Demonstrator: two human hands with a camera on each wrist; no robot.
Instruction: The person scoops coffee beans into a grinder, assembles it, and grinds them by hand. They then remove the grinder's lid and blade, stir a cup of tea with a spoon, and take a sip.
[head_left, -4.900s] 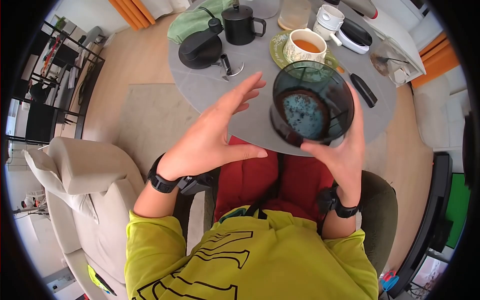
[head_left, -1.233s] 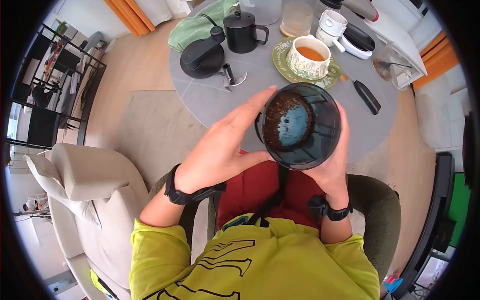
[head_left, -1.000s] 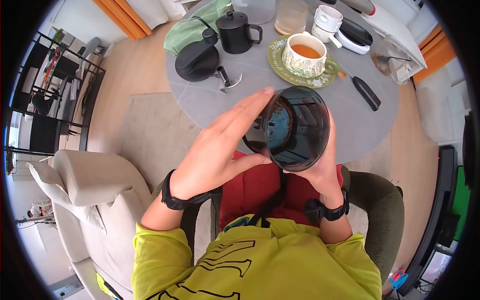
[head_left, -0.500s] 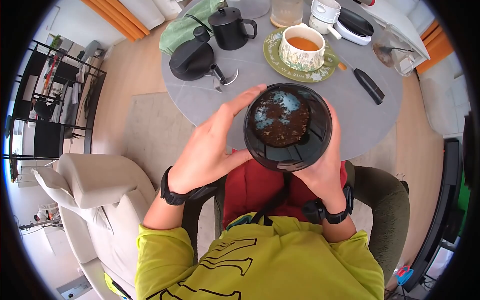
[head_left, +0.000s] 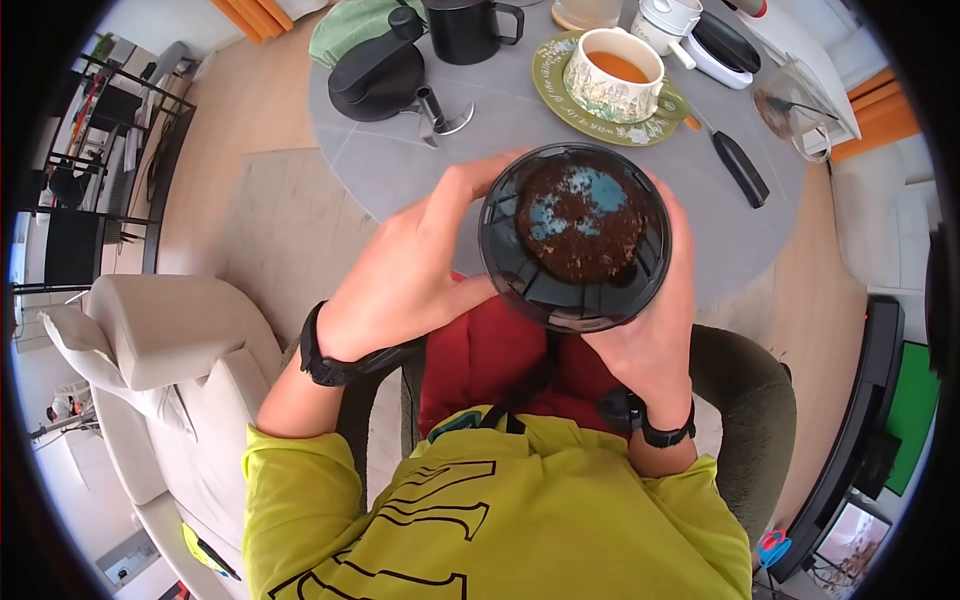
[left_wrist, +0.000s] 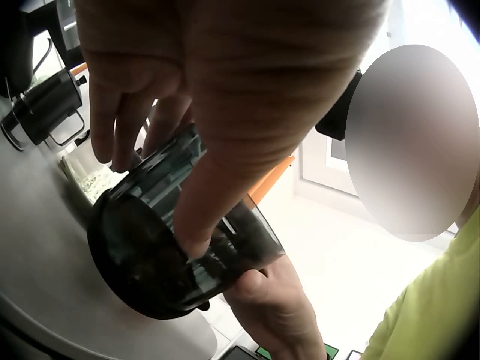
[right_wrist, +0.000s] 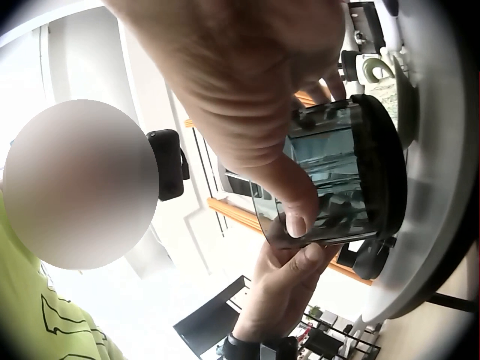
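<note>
A dark see-through tinted container (head_left: 515, 275) is held over the near table edge, its mouth facing the head camera. Brown coffee-like grounds (head_left: 590, 245) lie inside at the bottom, with blue-grey patches showing through. My left hand (head_left: 405, 255) grips it from the left, the thumb laid along its side in the left wrist view. From the right and underneath, my right hand (head_left: 655, 330) grips it, and its thumb presses the tinted wall (right_wrist: 326, 176) in the right wrist view. The far fingers of both hands are partly hidden behind the container.
On the grey round table (head_left: 440, 190) stand a black lidded device (head_left: 378, 78), a small metal piece (head_left: 437, 112), a black pot (head_left: 460, 30), and a cup of tea (head_left: 612, 85) on a green saucer (head_left: 560, 110). A black-handled tool (head_left: 740, 168) lies at the right.
Earlier my left hand stood apart from the container while the right held it. Now both hold it. It has been tilted about, and the grounds have spread over more of the bottom.
</note>
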